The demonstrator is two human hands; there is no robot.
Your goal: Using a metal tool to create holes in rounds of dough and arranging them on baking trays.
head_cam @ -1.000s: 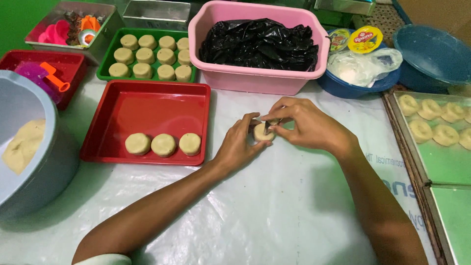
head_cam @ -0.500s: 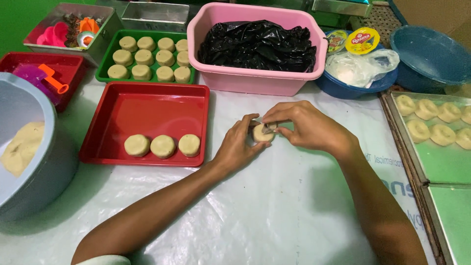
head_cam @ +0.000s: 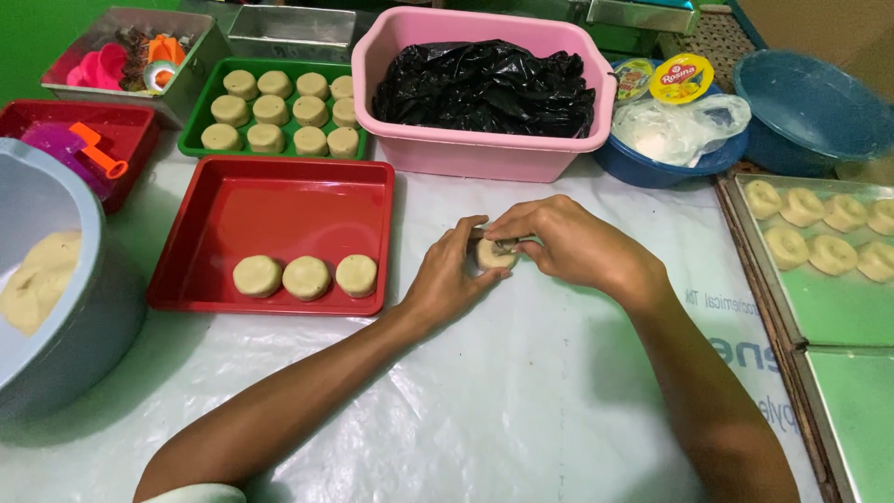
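Both hands meet in the middle of the bench (head_cam: 521, 391), which has a white plastic sheet over it. The left hand (head_cam: 449, 279) is curled around a small round piece of dough (head_cam: 493, 254) and holds it from the left side. The right hand (head_cam: 559, 244) comes from the right, with its fingers bent and pinched on the top edge of the same dough. A small dark thing sits between the fingertips, but it is too tiny to tell what it is.

Just left of the hands is a red tray (head_cam: 279, 200) with three round dough pieces (head_cam: 305, 277) in a row along its near edge. Farther away is a green tray (head_cam: 197, 140) full of more dough rounds. A pink tub (head_cam: 484, 154) with a black plastic bag (head_cam: 489, 84) in it stands on the far side. At the near left is a big grey bowl (head_cam: 88, 317) with a lump of dough (head_cam: 37, 279) inside. On the right, a metal baking tray (head_cam: 792, 307) with a green liner holds shaped dough pieces (head_cam: 819, 228). A blue bowl (head_cam: 652, 168) sits to the right of the tub.
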